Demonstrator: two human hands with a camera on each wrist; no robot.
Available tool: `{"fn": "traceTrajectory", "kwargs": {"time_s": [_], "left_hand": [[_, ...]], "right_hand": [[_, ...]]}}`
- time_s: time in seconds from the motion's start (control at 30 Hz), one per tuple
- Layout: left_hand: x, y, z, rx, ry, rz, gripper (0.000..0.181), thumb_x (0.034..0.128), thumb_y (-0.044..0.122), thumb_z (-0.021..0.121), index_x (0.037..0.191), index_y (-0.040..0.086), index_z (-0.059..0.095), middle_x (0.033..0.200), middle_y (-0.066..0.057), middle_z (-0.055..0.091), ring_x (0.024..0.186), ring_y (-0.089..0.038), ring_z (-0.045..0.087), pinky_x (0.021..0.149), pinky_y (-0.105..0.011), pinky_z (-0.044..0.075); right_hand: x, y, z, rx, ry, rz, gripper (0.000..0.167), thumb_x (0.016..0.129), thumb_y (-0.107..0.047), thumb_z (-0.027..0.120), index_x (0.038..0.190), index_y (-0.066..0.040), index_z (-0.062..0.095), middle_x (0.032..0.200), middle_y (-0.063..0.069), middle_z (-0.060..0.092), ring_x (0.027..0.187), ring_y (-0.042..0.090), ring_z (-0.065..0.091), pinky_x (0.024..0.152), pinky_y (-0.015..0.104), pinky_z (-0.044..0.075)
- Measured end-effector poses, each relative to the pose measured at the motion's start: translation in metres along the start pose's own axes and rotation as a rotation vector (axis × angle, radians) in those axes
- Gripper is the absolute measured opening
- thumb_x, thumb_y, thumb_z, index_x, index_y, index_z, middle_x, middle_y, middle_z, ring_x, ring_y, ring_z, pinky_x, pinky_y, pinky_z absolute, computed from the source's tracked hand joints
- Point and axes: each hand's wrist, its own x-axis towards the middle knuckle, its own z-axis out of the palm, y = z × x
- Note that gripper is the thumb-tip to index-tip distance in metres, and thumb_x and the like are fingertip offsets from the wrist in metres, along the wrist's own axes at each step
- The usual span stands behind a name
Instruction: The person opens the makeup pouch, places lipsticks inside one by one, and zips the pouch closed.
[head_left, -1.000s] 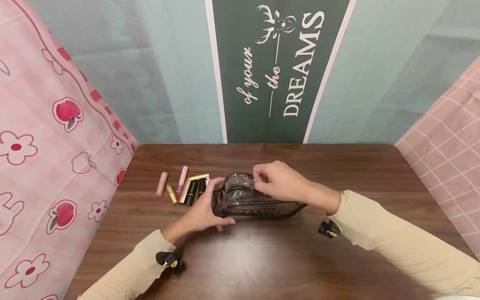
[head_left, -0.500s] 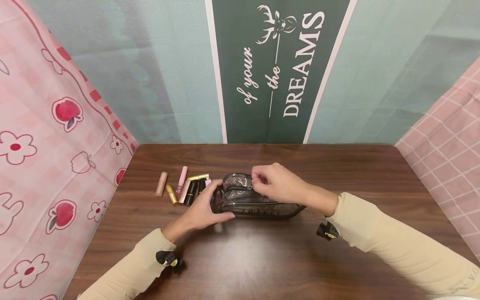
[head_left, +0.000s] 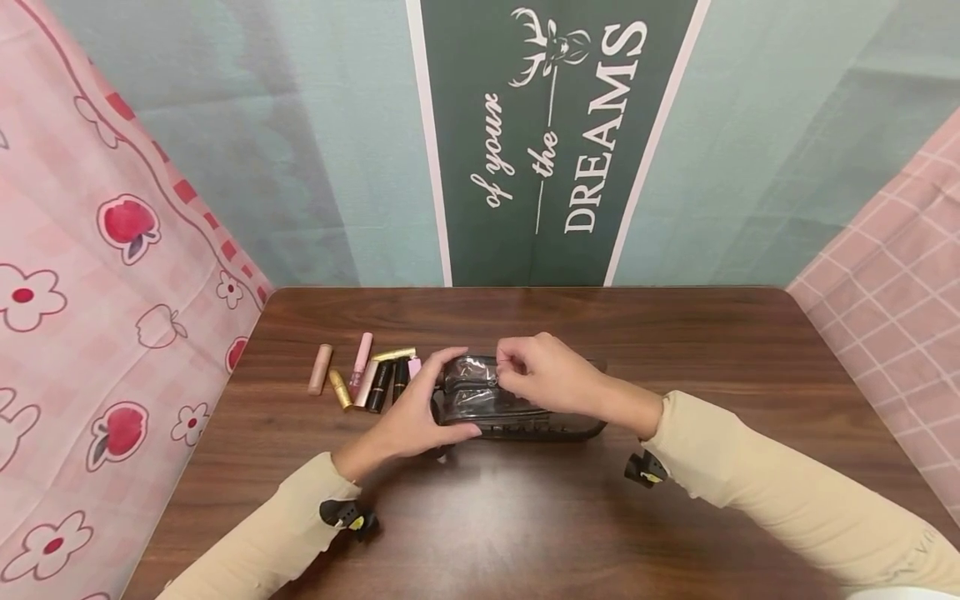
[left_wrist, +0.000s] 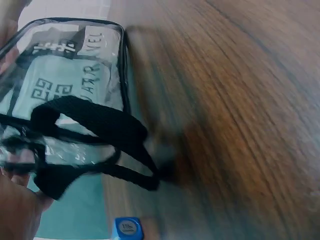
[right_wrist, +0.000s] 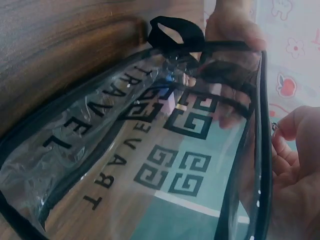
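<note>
A clear pouch with black edging and TRAVEL lettering (head_left: 480,403) lies on the table in the head view. My left hand (head_left: 408,417) grips its left end, thumb in front and fingers behind. Over the pouch's top, my right hand (head_left: 551,373) pinches a small metal zipper pull (right_wrist: 274,127), seen in the right wrist view. A black strap loop (left_wrist: 100,122) hangs from the pouch's end in the left wrist view. Through the clear side (right_wrist: 170,165), no contents can be made out with certainty.
Left of the pouch lie several cosmetic tubes: a beige one (head_left: 320,369), a gold one (head_left: 340,389), a pink one (head_left: 362,358) and black ones (head_left: 380,385). Patterned cloth (head_left: 123,429) hangs at the left, a pink grid cloth (head_left: 892,242) at the right.
The pouch has tipped so that its top faces up more. My left hand's fingers have moved over its back edge, and my right hand has shifted slightly left and down, still pinching.
</note>
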Motion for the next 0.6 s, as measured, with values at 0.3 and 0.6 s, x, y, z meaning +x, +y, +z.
{"fn": "traceTrajectory", "kwargs": {"time_s": [0.3,0.6], "left_hand": [[0.0071,0.0036,0.0035,0.026,-0.003,0.089,0.073,0.0887,0.022,0.075,0.150,0.005,0.040,0.142,-0.017,0.048,0.127,-0.025,0.049,0.108,-0.042,0.040],[0.0069,-0.0013,0.0047,0.055,-0.022,0.102,0.066,0.0981,0.028,0.064,0.155,0.009,0.035,0.146,-0.019,0.043,0.130,-0.026,0.047,0.110,-0.045,0.040]], "right_hand": [[0.0019,0.0008,0.0066,0.001,0.024,-0.005,0.018,0.087,-0.005,0.060,0.075,-0.017,0.053,0.059,-0.012,0.054,0.051,0.004,0.049,0.048,0.023,0.037],[0.0031,0.0015,0.0074,0.005,0.021,0.005,0.017,0.087,-0.005,0.061,0.075,-0.016,0.054,0.058,-0.011,0.053,0.050,0.004,0.047,0.048,0.022,0.036]]}}
